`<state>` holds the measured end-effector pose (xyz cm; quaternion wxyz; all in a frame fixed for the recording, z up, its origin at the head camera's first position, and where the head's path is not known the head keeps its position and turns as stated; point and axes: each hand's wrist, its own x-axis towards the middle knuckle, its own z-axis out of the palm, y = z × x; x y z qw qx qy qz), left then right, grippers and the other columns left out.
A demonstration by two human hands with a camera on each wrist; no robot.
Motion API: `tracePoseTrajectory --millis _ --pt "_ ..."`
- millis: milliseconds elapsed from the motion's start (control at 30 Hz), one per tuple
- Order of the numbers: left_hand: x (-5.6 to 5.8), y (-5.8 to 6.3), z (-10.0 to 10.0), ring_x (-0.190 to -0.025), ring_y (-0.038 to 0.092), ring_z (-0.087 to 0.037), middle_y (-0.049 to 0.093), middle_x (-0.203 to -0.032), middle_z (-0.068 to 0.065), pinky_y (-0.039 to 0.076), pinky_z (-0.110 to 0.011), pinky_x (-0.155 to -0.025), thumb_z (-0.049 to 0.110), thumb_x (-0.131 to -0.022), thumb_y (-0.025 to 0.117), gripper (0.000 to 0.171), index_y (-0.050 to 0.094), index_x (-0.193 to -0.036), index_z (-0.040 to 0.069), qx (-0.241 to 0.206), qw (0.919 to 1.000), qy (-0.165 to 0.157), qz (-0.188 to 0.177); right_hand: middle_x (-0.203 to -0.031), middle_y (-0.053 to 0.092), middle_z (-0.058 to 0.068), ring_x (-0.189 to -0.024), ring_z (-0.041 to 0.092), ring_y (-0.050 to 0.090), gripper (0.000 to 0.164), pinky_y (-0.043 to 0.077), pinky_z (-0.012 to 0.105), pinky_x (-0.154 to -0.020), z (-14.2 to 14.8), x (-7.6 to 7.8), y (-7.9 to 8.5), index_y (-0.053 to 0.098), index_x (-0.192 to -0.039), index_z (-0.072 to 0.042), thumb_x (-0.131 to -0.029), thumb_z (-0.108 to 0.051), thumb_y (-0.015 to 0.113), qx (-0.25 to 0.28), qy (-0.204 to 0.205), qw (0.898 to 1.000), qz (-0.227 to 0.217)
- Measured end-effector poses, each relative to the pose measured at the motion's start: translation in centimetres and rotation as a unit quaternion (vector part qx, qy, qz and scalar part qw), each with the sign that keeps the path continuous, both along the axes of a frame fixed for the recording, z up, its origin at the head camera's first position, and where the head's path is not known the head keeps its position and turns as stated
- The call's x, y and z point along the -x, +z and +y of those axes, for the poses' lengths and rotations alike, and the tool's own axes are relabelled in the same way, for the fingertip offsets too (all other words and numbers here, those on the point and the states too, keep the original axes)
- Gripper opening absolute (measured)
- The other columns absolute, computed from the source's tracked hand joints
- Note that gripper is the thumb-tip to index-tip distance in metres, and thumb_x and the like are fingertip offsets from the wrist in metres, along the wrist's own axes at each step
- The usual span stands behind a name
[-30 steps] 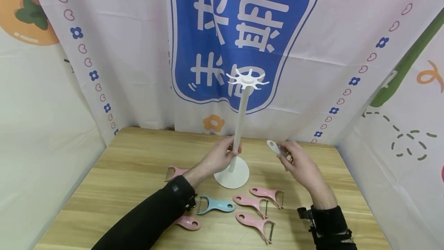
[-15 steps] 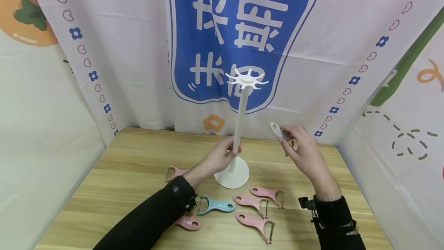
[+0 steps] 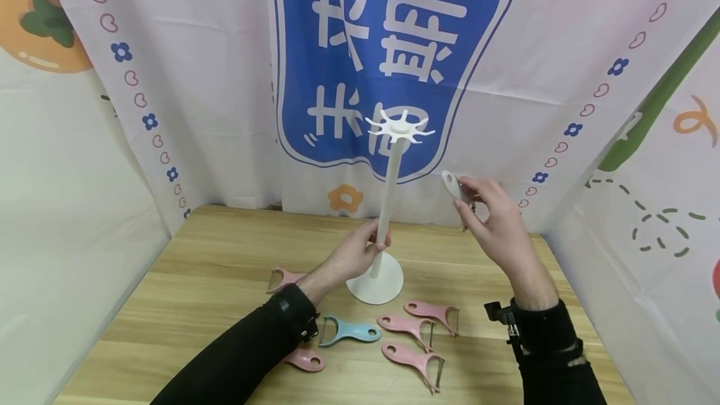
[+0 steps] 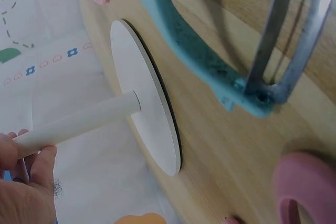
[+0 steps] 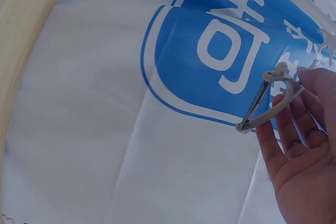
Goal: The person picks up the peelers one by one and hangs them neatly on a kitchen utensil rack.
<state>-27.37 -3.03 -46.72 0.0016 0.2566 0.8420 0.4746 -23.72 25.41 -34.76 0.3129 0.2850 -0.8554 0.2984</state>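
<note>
A white stand (image 3: pixel 388 205) with a round base and a ring of curved hooks on top stands upright on the table. My left hand (image 3: pixel 355 256) grips its pole low down, thumb and fingers wrapped around it in the left wrist view too. To the right of the pole, my right hand (image 3: pixel 497 220) pinches a white peeler (image 3: pixel 452 186) in the air, below hook height. The peeler's holed handle end points up toward the stand. In the right wrist view its forked head and metal blade (image 5: pixel 254 100) show past the fingers.
On the wooden table (image 3: pixel 225 255) lie a blue peeler (image 3: pixel 351 331) and several pink ones, such as a pink peeler (image 3: pixel 413 361) in front of the stand. Another pink peeler (image 3: pixel 287 278) is partly behind the left forearm. A printed curtain (image 3: pixel 225 111) hangs behind.
My right hand has risen with the white peeler, moving up and slightly to the right. The left hand keeps its grip on the pole, and the stand stays in place.
</note>
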Motion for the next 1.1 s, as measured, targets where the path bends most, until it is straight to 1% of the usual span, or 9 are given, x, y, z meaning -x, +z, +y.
tracePoseTrajectory --millis 300,567,700,833,1000,1100 --pt "0.2 -0.2 -0.1 -0.106 0.064 -0.013 0.064 -0.104 0.007 0.056 -0.038 -0.088 0.014 -0.100 0.064 0.012 0.058 -0.103 0.023 -0.001 1.0000 -0.007 0.001 -0.122 0.064 0.012 -0.109 0.022 0.062 0.042 0.055 0.040 -0.096 -1.2 0.1 2.3 0.062 -0.137 -0.002 -0.096 -0.005 0.071 0.011 0.006 1.000 0.023" --pt "0.1 -0.2 0.0 -0.105 0.064 -0.013 0.064 -0.104 0.006 0.056 -0.039 -0.089 0.014 -0.099 0.065 0.011 0.059 -0.103 0.022 -0.004 0.9999 -0.008 0.010 -0.122 0.063 0.011 -0.112 0.022 0.061 0.042 0.055 0.042 -0.097 -2.0 0.0 4.4 0.061 -0.139 -0.005 -0.097 -0.006 0.070 0.036 0.004 0.999 0.030" --pt "0.1 -0.1 0.0 -0.105 0.064 -0.014 0.064 -0.104 0.005 0.056 -0.041 -0.089 0.014 -0.099 0.065 0.010 0.059 -0.104 0.020 -0.005 0.9998 -0.010 0.015 -0.122 0.064 0.011 -0.112 0.021 0.062 0.042 0.055 0.041 -0.097 -2.3 0.1 5.1 0.062 -0.139 -0.007 -0.097 -0.007 0.070 0.043 0.005 0.998 0.036" --pt "0.0 -0.1 0.0 -0.106 0.064 -0.014 0.064 -0.104 0.006 0.056 -0.041 -0.090 0.015 -0.100 0.064 0.009 0.059 -0.104 0.020 -0.002 0.9999 -0.007 0.010 -0.122 0.064 0.010 -0.113 0.021 0.062 0.042 0.055 0.040 -0.098 -2.8 0.1 5.8 0.062 -0.138 -0.007 -0.097 -0.007 0.070 0.046 0.010 0.998 0.040" --pt "0.0 -0.1 0.0 -0.104 0.064 -0.013 0.063 -0.103 0.006 0.055 -0.039 -0.089 0.013 -0.100 0.064 0.010 0.059 -0.104 0.020 -0.001 1.0000 -0.005 0.008 -0.121 0.064 0.012 -0.111 0.024 0.062 0.044 0.056 0.043 -0.096 -3.4 0.1 6.6 0.063 -0.137 -0.006 -0.095 -0.003 0.072 0.055 0.017 0.997 0.048" --pt "0.1 -0.1 0.0 -0.104 0.064 -0.013 0.063 -0.103 0.006 0.056 -0.038 -0.089 0.012 -0.100 0.064 0.011 0.059 -0.104 0.021 -0.001 1.0000 -0.004 0.006 -0.120 0.064 0.012 -0.111 0.025 0.062 0.044 0.056 0.044 -0.095 -3.8 0.1 7.0 0.063 -0.137 -0.006 -0.095 -0.003 0.073 0.052 0.016 0.997 0.052"
